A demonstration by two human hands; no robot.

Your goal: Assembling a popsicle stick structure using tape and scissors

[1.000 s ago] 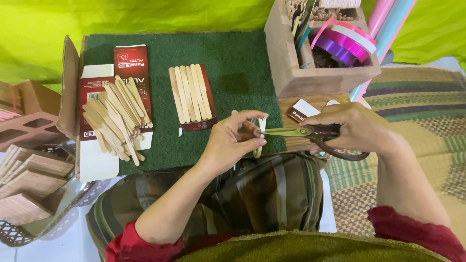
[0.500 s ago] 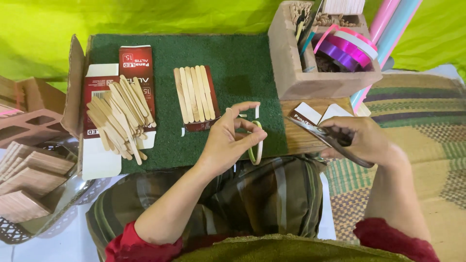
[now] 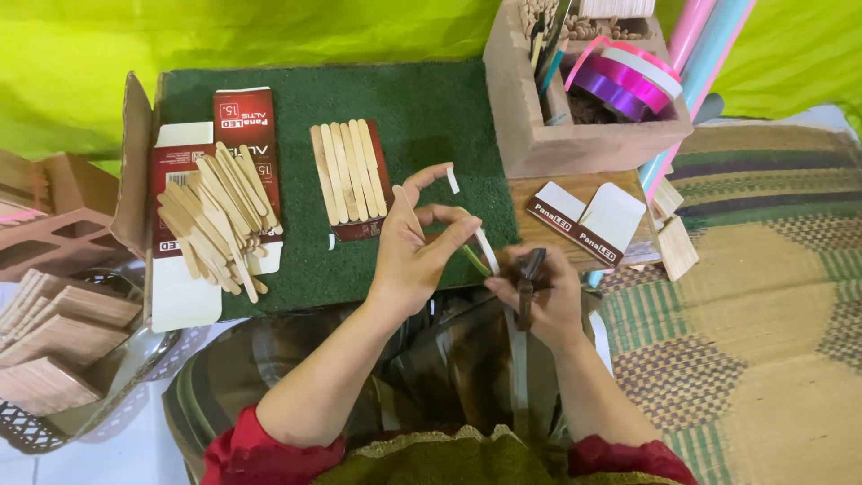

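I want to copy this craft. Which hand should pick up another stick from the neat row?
Probably the left hand: it is beside the row of sticks, while the right hand grips scissors.

Bare green mat [image 3: 422, 99] lies open between the row of flat sticks [image 3: 346, 171] and the wooden organiser box [image 3: 575, 135], a lane a hand could pass through toward the back edge. Left of the row, a narrower strip of mat separates it from the loose stick pile [image 3: 215, 216] on the flattened carton [image 3: 193, 198]. The box walls off the right rear. The left hand [image 3: 417, 247] and right hand [image 3: 539, 292] fill the near edge. Right of them the woven rug [image 3: 763, 314] is open.
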